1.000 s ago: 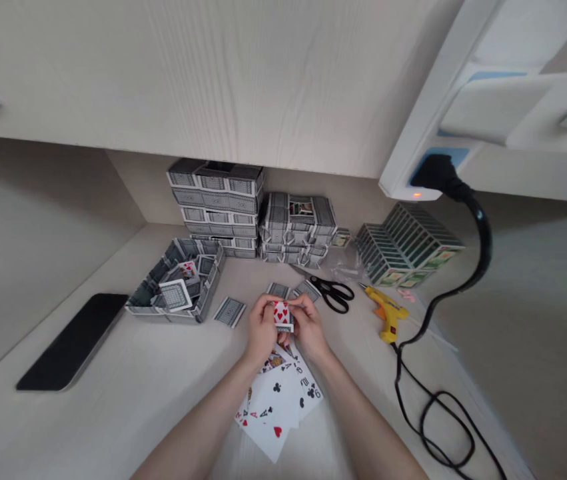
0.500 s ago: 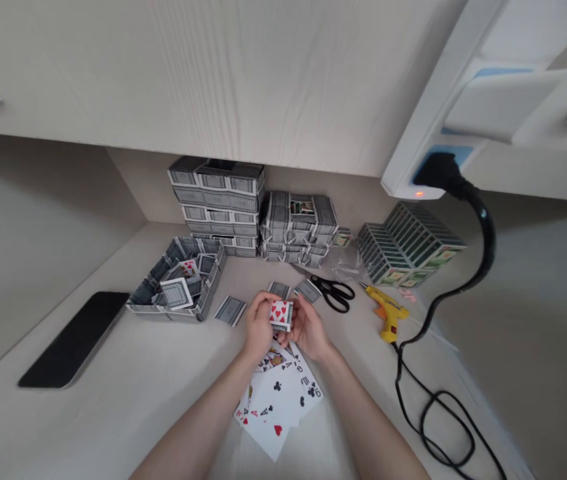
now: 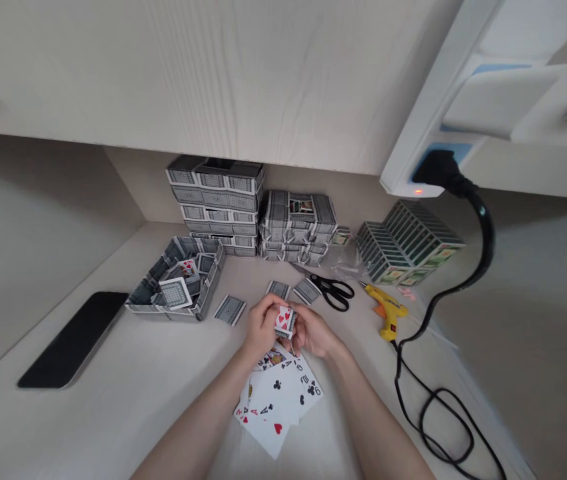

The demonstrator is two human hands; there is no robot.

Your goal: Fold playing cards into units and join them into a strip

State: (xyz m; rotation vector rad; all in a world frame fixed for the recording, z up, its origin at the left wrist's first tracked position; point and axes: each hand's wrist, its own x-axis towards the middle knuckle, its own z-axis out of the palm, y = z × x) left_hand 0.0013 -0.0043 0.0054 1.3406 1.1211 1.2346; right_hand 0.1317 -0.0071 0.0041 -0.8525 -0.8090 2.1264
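Note:
A folded playing card (image 3: 284,320) with red hearts is held between my two hands above the desk. My left hand (image 3: 262,327) is closed on its left side, thumb along the edge. The fingers of my right hand (image 3: 314,331) curl against its right side and underneath, partly hidden. Under the hands a fan of loose playing cards (image 3: 276,393) lies face up. Just beyond are folded cards with grey patterned backs: one folded card (image 3: 230,310) on the left, another folded card (image 3: 278,289) in the middle and a third folded card (image 3: 306,291) beside the scissors.
Black-handled scissors (image 3: 334,291) and a yellow glue gun (image 3: 386,311) with its cord lie right. An open box made of cards (image 3: 198,312) holds folded pieces. Card-built boxes (image 3: 220,200) stand behind, green card packs (image 3: 408,243) back right. A black phone-like slab (image 3: 76,340) lies left.
The folded card has shifted slightly right and toward me and tilted in my hands. My right hand's fingers have closed in more around its side.

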